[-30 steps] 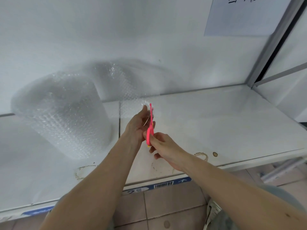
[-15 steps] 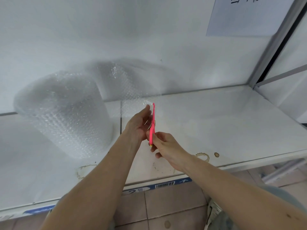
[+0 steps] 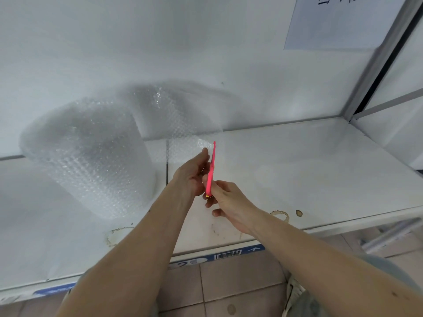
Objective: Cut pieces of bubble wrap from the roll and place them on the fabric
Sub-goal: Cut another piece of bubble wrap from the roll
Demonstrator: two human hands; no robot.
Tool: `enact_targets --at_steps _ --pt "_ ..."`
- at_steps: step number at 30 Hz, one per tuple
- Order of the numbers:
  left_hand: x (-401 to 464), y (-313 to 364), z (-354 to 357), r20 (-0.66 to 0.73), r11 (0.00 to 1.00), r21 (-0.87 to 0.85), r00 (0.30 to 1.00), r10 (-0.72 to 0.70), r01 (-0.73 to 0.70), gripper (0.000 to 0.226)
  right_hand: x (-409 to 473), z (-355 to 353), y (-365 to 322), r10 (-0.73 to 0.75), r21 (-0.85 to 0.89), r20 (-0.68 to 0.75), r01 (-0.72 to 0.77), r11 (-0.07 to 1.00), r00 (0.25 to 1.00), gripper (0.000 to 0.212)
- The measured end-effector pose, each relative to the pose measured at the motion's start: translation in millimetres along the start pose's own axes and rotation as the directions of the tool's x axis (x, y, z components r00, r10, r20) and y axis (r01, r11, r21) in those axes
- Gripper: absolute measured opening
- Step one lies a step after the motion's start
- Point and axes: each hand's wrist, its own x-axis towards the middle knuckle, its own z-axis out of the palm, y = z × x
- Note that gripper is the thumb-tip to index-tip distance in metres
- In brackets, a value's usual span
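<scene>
A big roll of clear bubble wrap stands upright on the white shelf at the left. A loose sheet runs from the roll toward the middle, up against the back wall. My left hand pinches the sheet's free edge. Just right of it, my right hand grips a pink cutter, which stands upright with its tip against the sheet's edge. No fabric is in view.
The shelf has brown ring stains near its front edge. A paper notice hangs on the back wall at the upper right. A metal post bounds the shelf on the right. Tiled floor lies below.
The pink cutter has moved a little upward along the sheet's edge. Both hands have otherwise stayed in the same place.
</scene>
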Motion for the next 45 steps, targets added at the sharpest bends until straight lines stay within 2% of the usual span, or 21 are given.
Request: enact_targets --at_steps 5,14,19,30,37,41,45 --pt "1.5 1.8 -3.2 -0.017 0.999 0.032 1.0 0.005 -0.004 0.02 -0.1 1.0 0.4 -0.01 0.003 -0.005 0.01 1.0 1.0 0.047" --pt "4.2 6.0 -2.9 0.015 0.994 -0.017 0.994 0.108 -0.108 0.025 -1.6 2.5 0.2 -0.008 0.021 0.014 0.007 1.0 1.0 0.045" --pt "8.6 4.2 -5.7 0.002 0.997 0.006 0.997 0.073 -0.073 0.023 -0.5 3.9 -3.9 0.029 0.04 0.029 -0.03 0.999 0.999 0.05" --pt "16.8 5.0 -8.3 -0.037 0.994 0.069 0.995 0.091 -0.089 0.025 -0.6 4.4 -3.4 -0.019 0.084 0.03 0.017 0.996 0.999 0.047" --pt "19.1 5.2 -11.1 -0.021 0.995 0.085 0.998 0.051 -0.049 0.024 1.9 3.0 -8.1 0.0 0.093 0.014 -0.001 0.996 1.0 0.049" --pt "18.5 6.2 -12.1 -0.002 0.998 0.049 0.999 0.047 -0.047 0.024 2.1 2.3 -7.7 -0.007 0.103 0.01 0.006 0.995 1.0 0.045" --pt "14.7 8.9 -10.3 0.028 0.995 -0.059 0.996 0.086 -0.084 0.024 1.6 2.7 -6.3 -0.007 0.115 0.01 0.006 0.993 1.0 0.043"
